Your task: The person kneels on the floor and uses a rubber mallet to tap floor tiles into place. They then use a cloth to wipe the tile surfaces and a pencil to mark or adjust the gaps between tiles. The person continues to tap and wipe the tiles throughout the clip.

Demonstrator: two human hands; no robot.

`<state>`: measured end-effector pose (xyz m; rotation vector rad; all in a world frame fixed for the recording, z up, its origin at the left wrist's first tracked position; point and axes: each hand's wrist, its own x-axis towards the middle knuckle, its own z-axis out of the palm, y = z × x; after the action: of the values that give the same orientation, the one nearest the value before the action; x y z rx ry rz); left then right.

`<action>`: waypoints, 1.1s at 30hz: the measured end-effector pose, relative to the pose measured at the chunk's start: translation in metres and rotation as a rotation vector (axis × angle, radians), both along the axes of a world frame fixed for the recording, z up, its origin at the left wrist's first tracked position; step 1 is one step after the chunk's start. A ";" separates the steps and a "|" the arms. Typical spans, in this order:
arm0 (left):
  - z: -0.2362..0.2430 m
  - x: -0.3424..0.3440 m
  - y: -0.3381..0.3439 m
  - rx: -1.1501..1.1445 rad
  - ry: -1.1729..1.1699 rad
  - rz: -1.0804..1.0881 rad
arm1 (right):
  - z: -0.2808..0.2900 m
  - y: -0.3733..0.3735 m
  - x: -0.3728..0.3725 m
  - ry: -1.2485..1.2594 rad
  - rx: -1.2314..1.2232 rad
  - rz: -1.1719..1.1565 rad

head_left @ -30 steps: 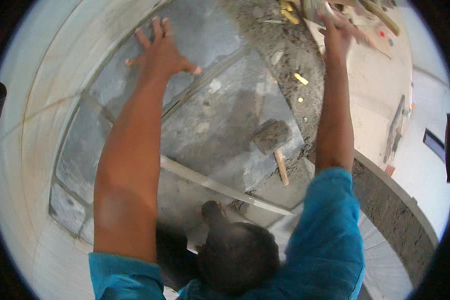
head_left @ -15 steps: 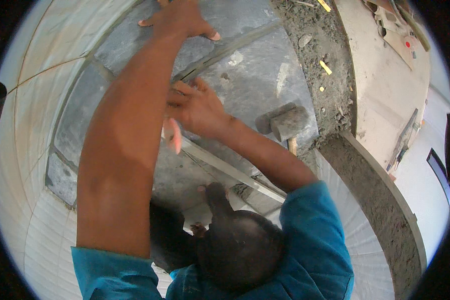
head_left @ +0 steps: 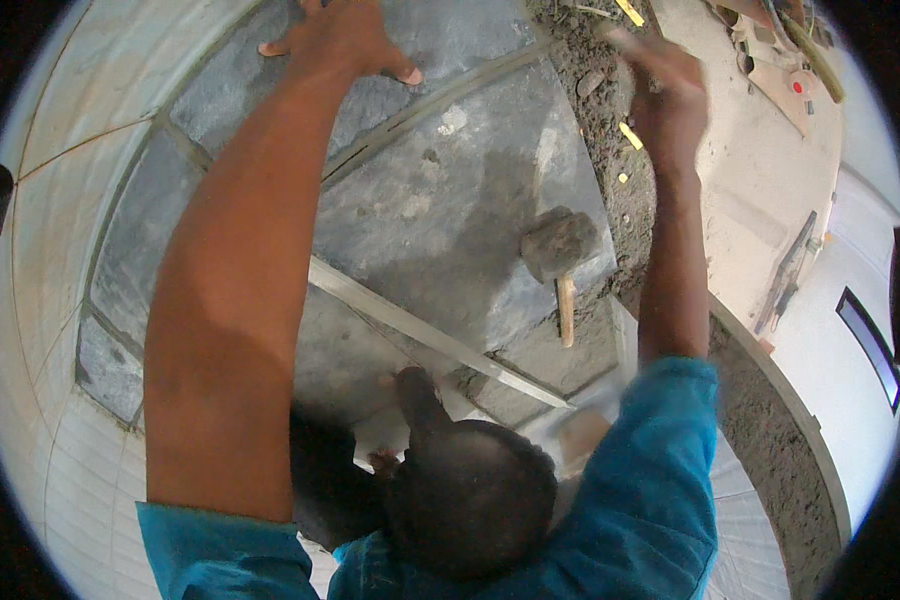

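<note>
My left hand (head_left: pixel 345 45) lies spread on a grey stone slab (head_left: pixel 460 35) at the top, fingers apart and partly cut off by the picture's edge. Out to the right, my right hand (head_left: pixel 670 85) hangs over a strip of rough wet mortar (head_left: pixel 580 60). One or more of its fingers point left, but motion smears them, and I cannot make out anything held. Between the arms, a mallet (head_left: pixel 560 245) with a short wooden handle rests on a large slab (head_left: pixel 420 210). A mortar-filled joint (head_left: pixel 410 120) runs between the two slabs.
A long metal bar (head_left: pixel 420 325) crosses the slabs below the mallet. Pale tiled wall (head_left: pixel 70 200) curves up the left side. Right of the mortar strip are a pale board (head_left: pixel 760 200) and a raised mortar-covered edge (head_left: pixel 780 420). Yellow scraps (head_left: pixel 630 135) lie on the mortar.
My right hand has left the slab joint beside my left forearm and swung up and right over the mortar strip. My left hand stays planted. The whole view has shifted slightly.
</note>
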<state>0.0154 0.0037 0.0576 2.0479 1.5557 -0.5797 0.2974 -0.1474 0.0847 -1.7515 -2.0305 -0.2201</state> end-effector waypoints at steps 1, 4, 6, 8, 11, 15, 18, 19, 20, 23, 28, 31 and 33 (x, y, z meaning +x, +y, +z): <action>-0.005 -0.001 0.001 0.008 0.003 -0.011 | 0.004 -0.001 0.008 0.065 0.175 -0.010; -0.027 -0.009 -0.002 0.137 -0.067 -0.152 | -0.010 -0.001 0.022 -0.055 -0.027 -0.502; -0.041 -0.011 -0.004 0.201 -0.069 -0.105 | -0.020 -0.004 0.032 -0.023 -0.083 -0.632; -0.047 -0.013 -0.003 0.269 -0.074 -0.062 | -0.021 -0.008 0.040 0.193 -0.012 -0.557; -0.043 -0.013 -0.003 0.269 -0.080 -0.077 | -0.008 -0.015 0.042 0.174 0.035 -0.602; -0.030 -0.018 -0.017 0.207 -0.066 -0.039 | 0.013 -0.024 0.018 0.426 -0.006 -0.531; -0.026 -0.028 -0.034 0.174 -0.065 0.018 | 0.016 -0.020 -0.003 0.328 0.290 -0.334; -0.025 -0.030 -0.037 0.139 -0.060 0.044 | 0.012 -0.014 -0.009 0.272 0.314 -0.320; -0.024 -0.032 -0.038 0.184 -0.090 0.036 | 0.009 -0.007 -0.014 0.128 0.323 -0.341; -0.021 -0.033 -0.038 0.153 -0.108 0.021 | -0.009 0.028 -0.028 0.245 -0.037 -0.472; -0.018 -0.030 -0.040 0.163 -0.092 0.059 | -0.044 0.099 -0.097 0.518 0.117 0.329; -0.044 -0.032 -0.042 0.148 -0.063 0.059 | -0.065 0.133 -0.160 0.620 0.026 0.434; -0.071 -0.039 -0.045 0.073 -0.476 0.251 | -0.072 0.148 -0.203 0.629 -0.047 0.564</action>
<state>-0.0231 -0.0414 -0.0136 1.8252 1.5166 0.0596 0.0947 0.0004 0.0130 -1.0119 -1.9358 0.4952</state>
